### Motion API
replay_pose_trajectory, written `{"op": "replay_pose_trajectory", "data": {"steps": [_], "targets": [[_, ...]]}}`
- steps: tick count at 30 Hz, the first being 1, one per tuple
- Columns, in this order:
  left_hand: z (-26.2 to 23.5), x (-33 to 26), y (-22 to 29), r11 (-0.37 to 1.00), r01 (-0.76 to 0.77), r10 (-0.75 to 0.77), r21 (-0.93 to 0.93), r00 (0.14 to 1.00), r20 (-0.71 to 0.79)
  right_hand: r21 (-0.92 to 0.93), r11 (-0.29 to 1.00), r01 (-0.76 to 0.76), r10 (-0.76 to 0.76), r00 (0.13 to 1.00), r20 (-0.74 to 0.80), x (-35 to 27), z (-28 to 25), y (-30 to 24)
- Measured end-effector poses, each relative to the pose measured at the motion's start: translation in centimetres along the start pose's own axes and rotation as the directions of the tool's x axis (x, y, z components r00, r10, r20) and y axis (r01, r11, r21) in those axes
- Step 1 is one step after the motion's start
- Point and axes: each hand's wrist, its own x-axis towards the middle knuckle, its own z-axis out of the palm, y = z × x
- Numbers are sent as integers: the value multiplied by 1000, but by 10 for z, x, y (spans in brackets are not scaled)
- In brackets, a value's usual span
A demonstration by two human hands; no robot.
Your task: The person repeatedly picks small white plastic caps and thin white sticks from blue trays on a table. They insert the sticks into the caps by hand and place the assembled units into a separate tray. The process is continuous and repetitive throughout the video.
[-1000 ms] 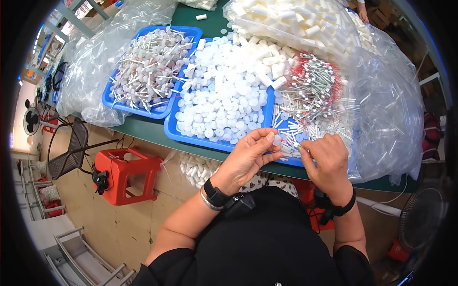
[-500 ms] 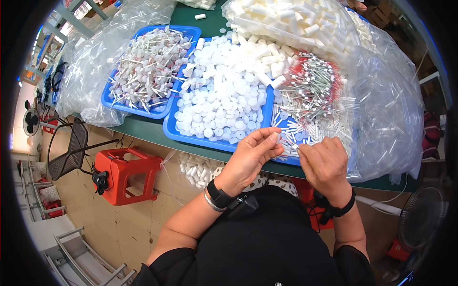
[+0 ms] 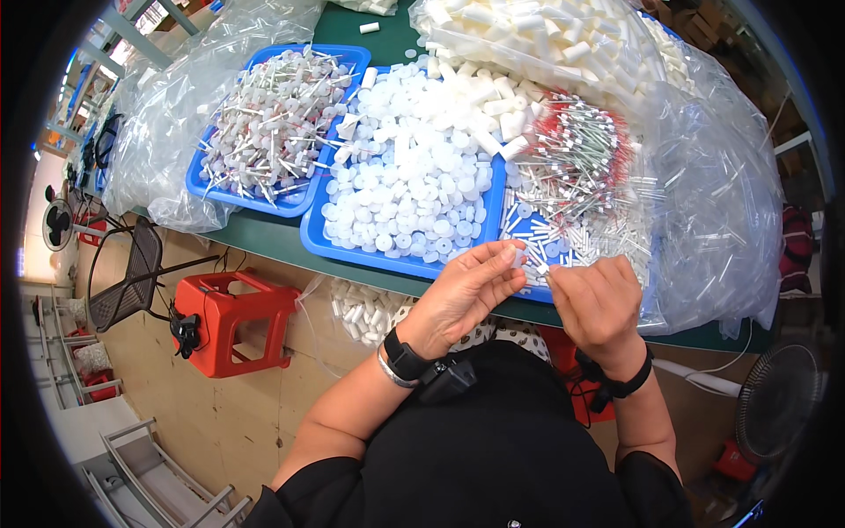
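My left hand (image 3: 466, 290) pinches a small translucent plastic disc (image 3: 518, 259) between thumb and forefinger. My right hand (image 3: 598, 304) is closed close beside it, fingertips pressed together on a tiny part that I cannot make out. Both hands hover over the front of a blue tray holding small white tubes (image 3: 576, 239) and a heap of thin pins with red ends (image 3: 585, 145). To its left, a second blue tray (image 3: 387, 260) is heaped with translucent discs (image 3: 414, 198), with white foam-like cylinders (image 3: 497, 110) toward its back.
Further left, another blue tray (image 3: 251, 201) is piled with pins carrying discs. Clear plastic bags (image 3: 717, 211) lie right and left; one behind holds white cylinders. A red stool (image 3: 238, 321) and black chair (image 3: 132, 273) stand at left; a fan (image 3: 775, 400) stands at lower right.
The gap between my fingertips looks slightly wider, and the disc in my left fingers shows more plainly. Both hands stay almost in place.
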Motion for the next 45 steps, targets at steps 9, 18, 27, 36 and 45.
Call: {"op": "replay_pose_trajectory", "data": {"steps": [9, 18, 27, 36, 45], "targets": [[3, -1, -2, 999, -37, 38, 38, 999, -36, 23, 1000, 9, -9, 1000, -29, -2, -1, 1], [3, -1, 1, 995, -14, 12, -96, 1000, -24, -16, 1000, 16, -17, 998, -67, -3, 1, 2], [5, -3, -3, 989, -91, 97, 115, 994, -44, 244, 936, -256, 265, 964, -5, -3, 1, -2], [7, -5, -1, 969, -87, 95, 230, 995, -24, 626, 90, -774, 741, 472, 478, -4, -1, -5], [-1, 0, -1, 996, -20, 18, 90, 1000, 20, 542, 364, -757, 742, 588, 323, -10, 2, -5]]}}
